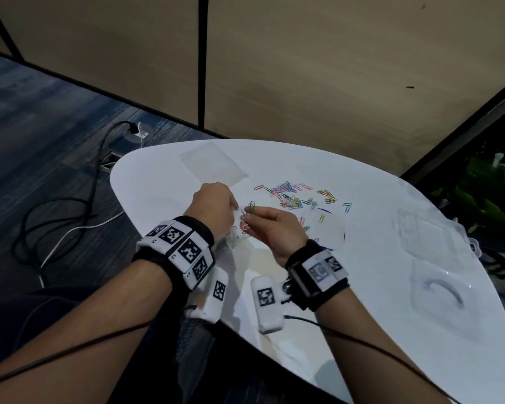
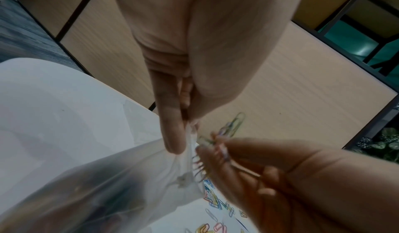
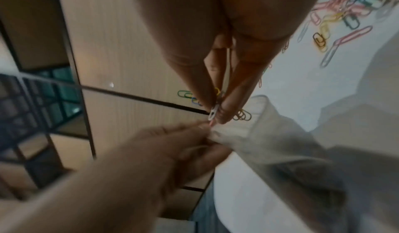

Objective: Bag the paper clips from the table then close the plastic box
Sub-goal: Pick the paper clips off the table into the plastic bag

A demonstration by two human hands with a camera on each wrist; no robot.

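Note:
My left hand (image 1: 216, 205) pinches the rim of a clear plastic bag (image 2: 121, 177) and holds it up over the white table (image 1: 164, 182); the bag (image 3: 287, 148) hangs open below the fingers. My right hand (image 1: 270, 220) pinches a small bunch of coloured paper clips (image 1: 250, 209) right at the bag's mouth; the held clips (image 3: 214, 112) show between the fingertips. Many loose coloured paper clips (image 1: 296, 195) lie scattered on the table beyond both hands. The clear plastic box (image 1: 423, 237) sits open at the right, its lid (image 1: 443, 290) lying flat toward me.
A second clear bag (image 1: 213, 164) lies flat at the table's far side. Another clear sheet lies under some clips near my right hand. Cables (image 1: 70, 205) run over the carpet to the left. Wooden panels stand behind, plants (image 1: 487, 193) at right.

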